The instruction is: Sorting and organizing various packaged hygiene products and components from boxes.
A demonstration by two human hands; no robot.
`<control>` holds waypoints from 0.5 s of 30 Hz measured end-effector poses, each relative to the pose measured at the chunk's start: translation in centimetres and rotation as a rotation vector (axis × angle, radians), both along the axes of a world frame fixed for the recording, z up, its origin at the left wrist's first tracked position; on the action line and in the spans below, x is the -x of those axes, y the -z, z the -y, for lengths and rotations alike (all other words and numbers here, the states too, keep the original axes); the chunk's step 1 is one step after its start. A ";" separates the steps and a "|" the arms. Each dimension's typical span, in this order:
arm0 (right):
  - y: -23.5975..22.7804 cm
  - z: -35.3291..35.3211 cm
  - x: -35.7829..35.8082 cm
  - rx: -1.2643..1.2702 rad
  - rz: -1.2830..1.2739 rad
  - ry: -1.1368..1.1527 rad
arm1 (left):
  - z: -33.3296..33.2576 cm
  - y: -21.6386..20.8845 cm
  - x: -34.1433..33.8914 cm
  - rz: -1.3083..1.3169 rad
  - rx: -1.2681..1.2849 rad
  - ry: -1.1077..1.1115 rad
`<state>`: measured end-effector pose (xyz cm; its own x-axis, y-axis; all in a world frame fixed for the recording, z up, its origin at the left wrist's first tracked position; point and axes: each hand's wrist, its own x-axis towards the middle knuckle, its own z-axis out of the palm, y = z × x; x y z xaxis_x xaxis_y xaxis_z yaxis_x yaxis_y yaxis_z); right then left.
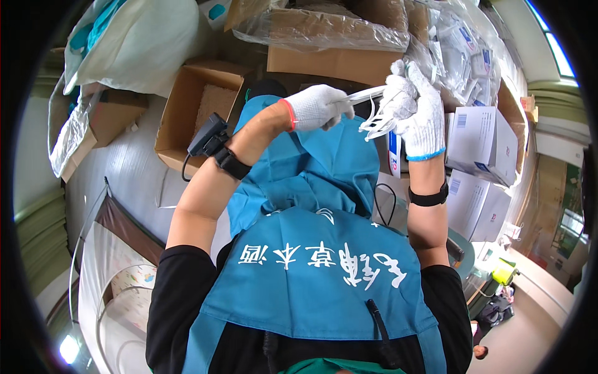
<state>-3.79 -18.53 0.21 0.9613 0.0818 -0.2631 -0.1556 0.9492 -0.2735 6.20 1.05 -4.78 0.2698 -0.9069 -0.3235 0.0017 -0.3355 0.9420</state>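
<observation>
White knit gloves cover both hands. My left hand (pixel 319 107), with a red cuff, is closed on one end of a bundle of thin white straps (pixel 364 95). The straps stretch across to my right hand (pixel 412 106), which wears a blue-cuffed glove. Its fingers are curled around the bundle, and loose loops hang below them. What the straps belong to cannot be made out. Both hands are above the blue apron (pixel 324 274) over my lap, the right one close to a plastic-lined carton.
An open cardboard box (pixel 171 134) stands at the left. Ahead is a larger carton (pixel 330 62) with clear plastic. Clear bags (pixel 464 62) fill the far right, above white boxes (pixel 478 134). A white sack (pixel 143 43) leans at the far left.
</observation>
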 end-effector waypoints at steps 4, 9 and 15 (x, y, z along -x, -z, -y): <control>0.2 -0.2 0.8 0.070 -0.131 0.120 | 0.7 0.9 -0.3 0.364 -0.066 0.099; 0.4 0.2 1.4 -0.048 0.023 0.072 | 1.4 0.9 0.4 -0.081 0.249 -0.237; 0.6 0.4 1.6 -0.076 0.011 0.132 | 3.0 1.6 2.4 -0.490 0.209 -0.270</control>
<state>-5.43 -18.93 -0.40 0.9678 -0.0262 -0.2505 -0.0255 0.9793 -0.2010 3.82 -1.98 -6.40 0.3645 -0.8847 -0.2906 0.5120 -0.0703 0.8561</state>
